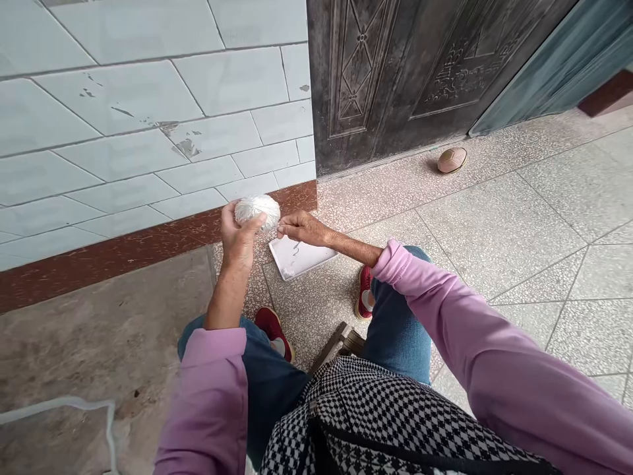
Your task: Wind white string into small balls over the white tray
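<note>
A ball of white string sits in my left hand, with the thumb laid across its near side and the fingers behind it. Just to its right, my right hand is closed in a pinch beside the ball. Whatever lies between those fingertips is too small to see clearly, though it may be a strand of the ball. Below both hands, a shallow white tray rests on the floor, holding a thin dark squiggly piece and a small whitish scrap.
A tiled wall with a red-brown skirting stands ahead on the left, and a dark carved door on the right. A brownish ball lies on the speckled floor near the door. Under me is part of a wooden stool.
</note>
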`<state>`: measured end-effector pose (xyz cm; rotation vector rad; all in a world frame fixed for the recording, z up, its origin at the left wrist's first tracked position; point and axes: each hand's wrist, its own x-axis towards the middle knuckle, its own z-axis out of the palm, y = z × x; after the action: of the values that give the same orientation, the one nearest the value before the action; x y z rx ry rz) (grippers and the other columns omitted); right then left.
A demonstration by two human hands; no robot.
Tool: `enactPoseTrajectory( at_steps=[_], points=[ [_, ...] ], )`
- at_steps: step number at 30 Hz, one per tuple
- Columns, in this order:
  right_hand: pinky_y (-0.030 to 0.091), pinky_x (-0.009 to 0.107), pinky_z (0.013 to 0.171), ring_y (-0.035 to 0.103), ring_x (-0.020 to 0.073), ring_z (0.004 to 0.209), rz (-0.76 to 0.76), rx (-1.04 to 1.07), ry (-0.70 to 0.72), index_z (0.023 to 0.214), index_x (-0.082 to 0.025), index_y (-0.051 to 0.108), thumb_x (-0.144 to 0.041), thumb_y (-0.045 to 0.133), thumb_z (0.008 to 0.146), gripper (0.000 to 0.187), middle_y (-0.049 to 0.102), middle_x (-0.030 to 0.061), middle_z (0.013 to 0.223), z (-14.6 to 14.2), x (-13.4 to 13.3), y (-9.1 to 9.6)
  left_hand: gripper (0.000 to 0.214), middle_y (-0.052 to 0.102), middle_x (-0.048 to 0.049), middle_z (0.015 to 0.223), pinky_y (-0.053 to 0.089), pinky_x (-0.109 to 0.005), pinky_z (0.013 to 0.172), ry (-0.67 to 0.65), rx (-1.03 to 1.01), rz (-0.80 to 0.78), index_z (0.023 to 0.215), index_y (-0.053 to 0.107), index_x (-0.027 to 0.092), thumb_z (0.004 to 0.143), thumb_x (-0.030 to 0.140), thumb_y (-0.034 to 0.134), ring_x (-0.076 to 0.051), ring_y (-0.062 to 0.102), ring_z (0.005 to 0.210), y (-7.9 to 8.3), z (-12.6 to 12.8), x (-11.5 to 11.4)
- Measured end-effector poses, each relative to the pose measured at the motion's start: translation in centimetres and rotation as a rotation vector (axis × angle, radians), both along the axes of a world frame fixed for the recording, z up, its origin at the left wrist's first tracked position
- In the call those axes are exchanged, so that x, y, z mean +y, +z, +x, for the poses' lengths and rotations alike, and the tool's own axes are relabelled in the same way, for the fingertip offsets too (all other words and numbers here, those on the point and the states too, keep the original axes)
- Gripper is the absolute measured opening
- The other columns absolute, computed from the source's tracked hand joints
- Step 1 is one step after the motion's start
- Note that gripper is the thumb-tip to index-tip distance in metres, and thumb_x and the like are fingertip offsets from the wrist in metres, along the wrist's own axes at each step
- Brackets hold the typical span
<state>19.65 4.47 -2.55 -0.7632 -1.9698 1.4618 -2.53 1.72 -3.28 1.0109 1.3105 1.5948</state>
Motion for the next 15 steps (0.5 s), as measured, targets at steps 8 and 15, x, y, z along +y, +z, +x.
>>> enactPoseTrajectory(
  at_steps=[8, 15],
  points=[
    [0.035, 0.027, 0.068, 0.047, 0.0142, 0.073, 0.074, -0.048, 0.008, 0.094, -0.016, 0.074, -0.019, 0.074, 0.127, 0.033, 0.055, -0.0048, 0.074, 2.4, 0.2, 4.0, 0.092, 0.087, -0.0160, 0.156, 0.064, -0.070, 0.140, -0.088, 0.486, -0.060, 0.149, 0.083, 0.027, 0.065, 0.049, 0.114, -0.050, 0.080, 0.152, 1.2, 0.7, -1.0],
    [0.036, 0.030, 0.073, 0.047, 0.0151, 0.080, 0.171, -0.081, -0.071, 0.089, -0.018, 0.068, -0.014, 0.080, 0.123, 0.037, 0.055, -0.0039, 0.077, 4.2, 2.0, 5.6, 0.092, 0.090, -0.0173, 0.152, 0.071, -0.069, 0.129, -0.442, 0.571, -0.110, 0.160, 0.082, 0.025, 0.082, 0.072, 0.098, -0.051, 0.084, 0.144, 2.5, 1.3, -2.6]
  ],
)
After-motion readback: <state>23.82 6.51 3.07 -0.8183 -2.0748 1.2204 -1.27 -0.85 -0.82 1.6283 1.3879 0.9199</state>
